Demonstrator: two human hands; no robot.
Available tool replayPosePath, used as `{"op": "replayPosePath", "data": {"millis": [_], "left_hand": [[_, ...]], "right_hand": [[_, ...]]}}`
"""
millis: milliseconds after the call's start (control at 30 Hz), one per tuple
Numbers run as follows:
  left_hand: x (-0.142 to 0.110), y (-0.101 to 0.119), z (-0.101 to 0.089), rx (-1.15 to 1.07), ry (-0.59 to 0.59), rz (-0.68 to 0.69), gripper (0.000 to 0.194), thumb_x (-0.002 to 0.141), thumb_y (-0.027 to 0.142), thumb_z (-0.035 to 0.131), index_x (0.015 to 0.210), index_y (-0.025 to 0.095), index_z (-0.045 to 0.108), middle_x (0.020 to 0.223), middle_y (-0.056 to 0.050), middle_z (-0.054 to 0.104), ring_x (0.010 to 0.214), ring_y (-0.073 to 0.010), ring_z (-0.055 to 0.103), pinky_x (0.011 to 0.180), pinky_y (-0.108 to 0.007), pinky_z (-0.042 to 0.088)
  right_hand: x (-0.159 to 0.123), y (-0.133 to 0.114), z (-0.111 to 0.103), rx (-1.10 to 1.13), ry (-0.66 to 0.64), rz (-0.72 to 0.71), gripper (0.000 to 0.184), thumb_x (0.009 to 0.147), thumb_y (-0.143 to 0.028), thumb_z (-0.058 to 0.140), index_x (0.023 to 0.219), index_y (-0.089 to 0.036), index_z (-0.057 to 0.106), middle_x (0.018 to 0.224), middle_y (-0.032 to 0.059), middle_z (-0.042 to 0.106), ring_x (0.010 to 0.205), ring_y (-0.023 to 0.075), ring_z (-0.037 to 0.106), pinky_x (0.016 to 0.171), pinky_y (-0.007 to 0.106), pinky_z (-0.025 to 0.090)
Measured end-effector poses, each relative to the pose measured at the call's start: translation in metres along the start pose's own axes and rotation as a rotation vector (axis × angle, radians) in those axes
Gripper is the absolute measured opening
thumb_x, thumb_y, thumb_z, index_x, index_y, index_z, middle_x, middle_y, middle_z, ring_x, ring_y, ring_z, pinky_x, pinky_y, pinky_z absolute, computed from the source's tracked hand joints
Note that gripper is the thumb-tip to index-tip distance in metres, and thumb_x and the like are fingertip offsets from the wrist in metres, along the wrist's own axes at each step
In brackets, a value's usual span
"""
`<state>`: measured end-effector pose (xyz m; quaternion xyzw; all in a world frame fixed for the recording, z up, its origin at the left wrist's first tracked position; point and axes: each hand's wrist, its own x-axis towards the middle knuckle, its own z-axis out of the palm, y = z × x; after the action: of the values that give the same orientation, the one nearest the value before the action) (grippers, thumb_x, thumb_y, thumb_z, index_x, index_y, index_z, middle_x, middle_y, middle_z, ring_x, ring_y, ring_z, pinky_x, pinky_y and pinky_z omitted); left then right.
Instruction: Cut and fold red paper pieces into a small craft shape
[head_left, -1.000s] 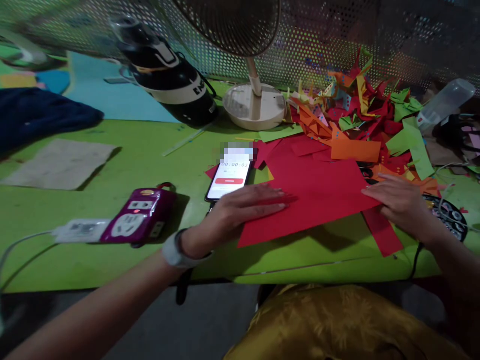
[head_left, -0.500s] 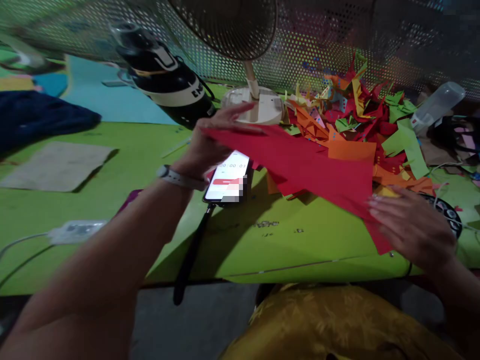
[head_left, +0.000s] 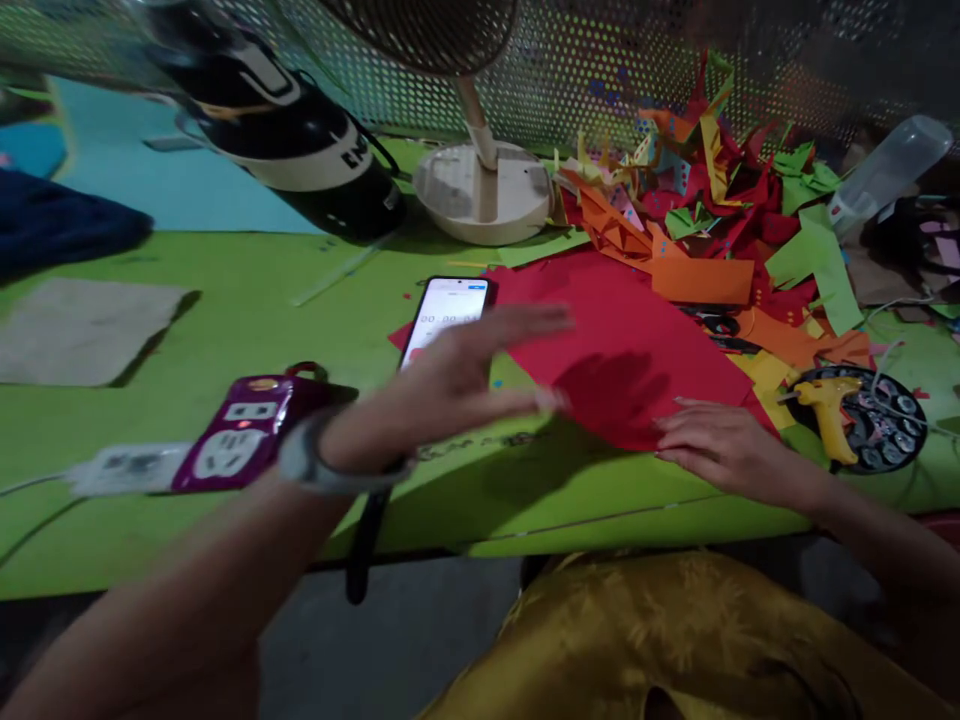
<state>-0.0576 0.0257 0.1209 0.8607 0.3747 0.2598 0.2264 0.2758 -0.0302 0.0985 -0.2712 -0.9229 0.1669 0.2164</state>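
Observation:
A large red paper sheet (head_left: 622,340) lies flat on the green table (head_left: 225,330). My right hand (head_left: 716,447) rests flat on the sheet's near corner, fingers stretched out. My left hand (head_left: 457,375) hovers above the table just left of the sheet, fingers extended and blurred by motion, holding nothing. It partly covers a phone (head_left: 442,310) with a lit screen. A grey band sits on my left wrist.
Behind the sheet lies a heap of red, orange and green paper scraps (head_left: 705,190). A fan base (head_left: 480,195), a black-and-white bottle (head_left: 277,120), a purple power strip (head_left: 240,445), a yellow glue gun (head_left: 829,405) and a plastic bottle (head_left: 885,175) stand around.
My left hand lifted the red sheet's left edge up and over, then let it go. The sheet now lies flat further right, and the left hand has come back down over the phone.

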Motion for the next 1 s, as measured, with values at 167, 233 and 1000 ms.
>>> {"op": "replayPosePath", "data": {"millis": [167, 233, 1000], "left_hand": [[-0.018, 0.023, 0.067, -0.162, -0.169, 0.112, 0.043, 0.110, 0.051, 0.048, 0.126, 0.020, 0.073, 0.132, -0.013, 0.075, 0.117, -0.0234, 0.074, 0.098, -0.036, 0.060], [-0.020, 0.019, 0.078, -0.224, -0.136, 0.046, 0.038, 0.112, 0.041, 0.043, 0.111, 0.020, 0.074, 0.115, -0.010, 0.080, 0.104, -0.0196, 0.077, 0.087, -0.029, 0.061], [-0.009, 0.007, 0.083, 0.486, -0.221, -0.274, 0.052, 0.111, 0.049, 0.030, 0.101, 0.020, 0.072, 0.082, -0.011, 0.077, 0.060, -0.0248, 0.068, 0.047, -0.031, 0.030]], "right_hand": [[0.005, -0.003, -0.001, 0.163, -0.021, 0.170, 0.028, 0.109, -0.040, 0.052, 0.106, -0.024, 0.075, 0.096, 0.0022, 0.083, 0.093, 0.0170, 0.079, 0.098, 0.036, 0.063], [0.006, -0.006, -0.002, 0.138, 0.057, 0.232, 0.027, 0.108, -0.042, 0.054, 0.118, -0.025, 0.072, 0.106, 0.0043, 0.082, 0.102, 0.0193, 0.079, 0.096, 0.037, 0.064], [-0.028, -0.019, 0.040, -0.431, -0.109, 0.087, 0.072, 0.106, -0.057, 0.047, 0.156, -0.005, 0.046, 0.162, 0.0226, 0.047, 0.154, 0.0322, 0.043, 0.125, 0.054, 0.042]]}}
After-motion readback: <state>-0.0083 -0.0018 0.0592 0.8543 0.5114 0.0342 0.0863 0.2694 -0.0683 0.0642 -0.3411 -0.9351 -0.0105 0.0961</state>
